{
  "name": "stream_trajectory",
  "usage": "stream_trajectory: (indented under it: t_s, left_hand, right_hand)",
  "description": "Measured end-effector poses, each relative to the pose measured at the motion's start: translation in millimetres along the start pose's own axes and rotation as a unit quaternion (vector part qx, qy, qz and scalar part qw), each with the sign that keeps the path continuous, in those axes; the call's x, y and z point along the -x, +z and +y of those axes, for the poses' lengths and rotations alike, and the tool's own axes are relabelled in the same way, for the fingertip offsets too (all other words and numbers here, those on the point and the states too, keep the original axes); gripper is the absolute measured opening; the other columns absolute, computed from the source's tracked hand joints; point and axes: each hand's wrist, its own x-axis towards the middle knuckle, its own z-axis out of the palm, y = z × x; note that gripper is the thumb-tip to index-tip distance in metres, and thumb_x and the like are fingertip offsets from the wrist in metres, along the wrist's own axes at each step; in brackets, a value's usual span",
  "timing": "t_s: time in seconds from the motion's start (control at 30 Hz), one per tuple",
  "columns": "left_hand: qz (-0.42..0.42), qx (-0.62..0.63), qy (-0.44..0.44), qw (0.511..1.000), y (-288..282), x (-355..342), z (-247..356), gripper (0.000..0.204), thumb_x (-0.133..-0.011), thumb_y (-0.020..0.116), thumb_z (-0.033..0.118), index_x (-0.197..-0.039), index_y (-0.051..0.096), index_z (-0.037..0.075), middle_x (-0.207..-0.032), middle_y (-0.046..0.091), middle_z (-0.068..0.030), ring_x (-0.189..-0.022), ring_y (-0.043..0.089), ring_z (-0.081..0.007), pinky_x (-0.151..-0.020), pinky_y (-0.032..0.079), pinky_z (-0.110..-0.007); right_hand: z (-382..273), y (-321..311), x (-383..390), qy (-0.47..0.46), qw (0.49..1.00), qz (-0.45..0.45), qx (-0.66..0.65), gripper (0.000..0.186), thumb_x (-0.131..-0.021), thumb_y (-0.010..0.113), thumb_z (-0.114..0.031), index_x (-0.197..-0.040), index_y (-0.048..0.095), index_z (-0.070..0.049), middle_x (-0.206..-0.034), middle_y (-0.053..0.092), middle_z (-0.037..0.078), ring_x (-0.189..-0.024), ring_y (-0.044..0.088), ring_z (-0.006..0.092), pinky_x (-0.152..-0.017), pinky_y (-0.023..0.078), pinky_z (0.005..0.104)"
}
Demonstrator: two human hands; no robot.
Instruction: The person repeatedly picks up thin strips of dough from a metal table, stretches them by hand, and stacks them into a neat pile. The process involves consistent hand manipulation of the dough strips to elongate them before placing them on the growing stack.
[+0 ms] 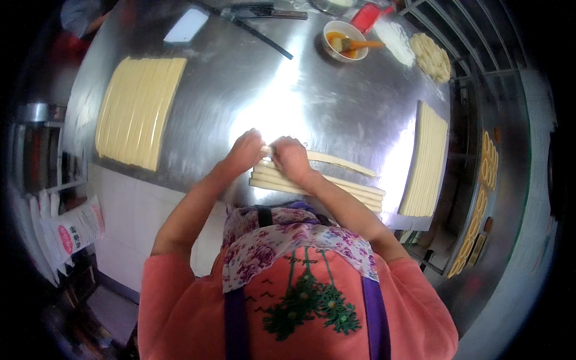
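My left hand [249, 147] and my right hand [290, 157] are side by side at the near middle of the steel worktop [204, 108], both closed on the left end of a pale dough strip [342, 163]. The rest of that strip stretches out to the right past my right hand. Just nearer to me, several dough strips [354, 194] lie side by side, partly hidden under my right hand and forearm. My fingertips and the bit of dough between them are small and partly hidden.
Cut dough sheets [138, 114] [421, 159] lie left and right. Along the back are a white scraper [185, 26], dark bars [267, 42], a bowl with a spoon [336, 51] and a dough lump [431, 57]. Dough rings [480, 210] sit at far right. A person [81, 15] shows top left.
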Motion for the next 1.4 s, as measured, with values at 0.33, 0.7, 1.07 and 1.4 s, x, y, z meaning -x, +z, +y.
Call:
stream_trajectory:
  t_s: [0.33, 0.7, 1.07, 1.4]
  left_hand:
    - [-0.018, -0.024, -0.078, 0.996, -32, -5, 49, 0.009, -0.078, 0.070, 0.014, -0.084, 0.072, 0.006, -0.088, 0.065, -0.0116, -0.091, 0.061, -0.0317, -0.080, 0.051, -0.044]
    - [-0.048, -0.009, -0.122, 0.991, -39, -8, 56, 0.017, -0.074, 0.073, 0.012, -0.088, 0.069, 0.004, -0.088, 0.065, -0.0135, -0.088, 0.062, -0.0331, -0.077, 0.051, -0.043]
    - [-0.067, -0.054, -0.073, 0.994, -41, -30, 110, 0.024, -0.076, 0.072, 0.009, -0.100, 0.069, 0.002, -0.096, 0.066, -0.0142, -0.090, 0.062, -0.0361, -0.083, 0.050, -0.044]
    - [-0.084, 0.042, -0.006, 0.996, 21, -49, 146, 0.020, -0.082, 0.068, 0.012, -0.100, 0.072, 0.004, -0.095, 0.064, -0.0135, -0.093, 0.058, -0.0340, -0.084, 0.046, -0.043]
  right_hand:
    - [52, 14, 42, -0.045, 0.994, 0.044, 0.090, 0.010, -0.081, 0.061, -0.011, -0.089, 0.063, -0.007, -0.086, 0.061, 0.012, -0.086, 0.060, 0.0291, -0.078, 0.048, 0.0399]
    - [175, -63, 164, -0.006, 0.996, 0.047, 0.081, 0.019, -0.083, 0.069, -0.011, -0.101, 0.068, -0.003, -0.095, 0.065, 0.012, -0.091, 0.061, 0.0327, -0.081, 0.050, 0.0432]
    - [241, -115, 231, 0.041, 0.999, 0.011, 0.019, 0.024, -0.086, 0.066, -0.007, -0.109, 0.069, -0.006, -0.104, 0.065, 0.012, -0.097, 0.063, 0.0313, -0.082, 0.052, 0.0400]
    - [250, -131, 248, 0.070, 0.996, -0.046, -0.033, 0.035, -0.087, 0.063, -0.005, -0.121, 0.066, -0.007, -0.112, 0.064, 0.016, -0.101, 0.063, 0.0329, -0.088, 0.052, 0.0377]
